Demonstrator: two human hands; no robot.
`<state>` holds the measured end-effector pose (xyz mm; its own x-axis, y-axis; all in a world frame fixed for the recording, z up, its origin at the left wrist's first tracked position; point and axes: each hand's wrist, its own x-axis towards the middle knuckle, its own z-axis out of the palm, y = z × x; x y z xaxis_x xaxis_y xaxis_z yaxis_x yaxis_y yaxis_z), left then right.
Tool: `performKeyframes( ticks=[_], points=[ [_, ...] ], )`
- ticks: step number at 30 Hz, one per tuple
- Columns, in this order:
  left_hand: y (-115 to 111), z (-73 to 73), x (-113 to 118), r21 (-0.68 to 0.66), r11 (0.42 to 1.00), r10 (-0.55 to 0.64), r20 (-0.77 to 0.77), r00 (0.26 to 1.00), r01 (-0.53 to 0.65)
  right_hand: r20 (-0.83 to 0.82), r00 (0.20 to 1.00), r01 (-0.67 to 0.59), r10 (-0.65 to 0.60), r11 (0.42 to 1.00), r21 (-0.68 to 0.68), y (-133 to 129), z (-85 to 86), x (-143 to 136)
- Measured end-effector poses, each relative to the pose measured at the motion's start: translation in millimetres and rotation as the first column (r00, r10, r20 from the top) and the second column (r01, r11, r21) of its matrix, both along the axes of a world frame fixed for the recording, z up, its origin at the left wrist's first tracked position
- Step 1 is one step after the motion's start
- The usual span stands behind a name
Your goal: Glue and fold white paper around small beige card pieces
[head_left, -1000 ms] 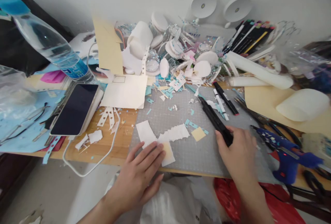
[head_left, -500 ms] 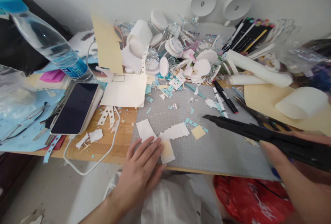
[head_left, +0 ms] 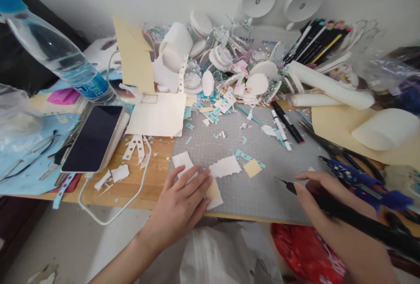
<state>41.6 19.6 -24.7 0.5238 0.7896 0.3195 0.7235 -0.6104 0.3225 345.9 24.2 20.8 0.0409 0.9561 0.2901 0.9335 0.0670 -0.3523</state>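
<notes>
My left hand (head_left: 185, 198) lies flat with its fingers spread on the front edge of the grey cutting mat (head_left: 256, 196). Its fingers partly cover a white paper piece (head_left: 183, 160) and a cream-and-white piece (head_left: 214, 193). Just beyond the fingertips is a torn white strip (head_left: 226, 167). A small yellow square (head_left: 252, 168) lies to its right. Over the mat's right part, my right hand (head_left: 328, 201) grips a black craft knife (head_left: 348, 214) like a pen, its thin tip pointing left.
Behind the mat is a pile of white discs (head_left: 257, 84) and tinsel. Markers (head_left: 288, 122), scissors (head_left: 348, 150) and a blue tool (head_left: 364, 181) lie right. A phone (head_left: 93, 137), white cable (head_left: 144, 179) and water bottle (head_left: 59, 52) are left.
My right hand has moved left and closer to the mat with the knife, now in a pen-like hold. The blue tool has come into view behind it. My left hand has barely shifted.
</notes>
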Motion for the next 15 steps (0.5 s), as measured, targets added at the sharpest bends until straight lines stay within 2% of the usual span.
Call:
performKeyframes(
  ticks=[2,4,7,10,12,14,15],
  points=[
    [5,-1.5,0,-0.007,1.0,0.009,-0.003,1.0,-0.009,-0.033,0.998,0.054,-0.057,0.995,-0.088,-5,-1.5,6],
    [9,1.8,-2,-0.012,1.0,0.021,-0.005,1.0,-0.021,-0.14,0.979,0.119,-0.148,0.974,-0.193,-11,1.8,6],
    [11,22.3,-11,-0.003,1.0,0.007,-0.043,0.999,-0.007,-0.213,0.945,0.187,-0.248,0.944,-0.273,-18,10.6,-5],
    [13,54.9,-30,0.028,0.997,-0.072,-0.102,0.992,0.075,-0.205,0.958,0.179,-0.202,0.976,-0.126,-18,14.9,-16],
    [23,72.0,-41,0.063,0.986,-0.143,-0.13,0.981,0.152,-0.252,0.957,0.148,-0.144,0.989,-0.002,-16,12.5,-21],
    [41,78.5,-45,0.03,0.976,-0.211,-0.146,0.967,0.217,-0.314,0.945,0.111,-0.087,0.992,0.06,-16,6.8,-26],
    [53,77.6,-44,-0.031,0.965,-0.263,-0.152,0.953,0.262,-0.345,0.936,0.097,-0.064,0.992,0.078,-16,3.4,-30]
  ],
)
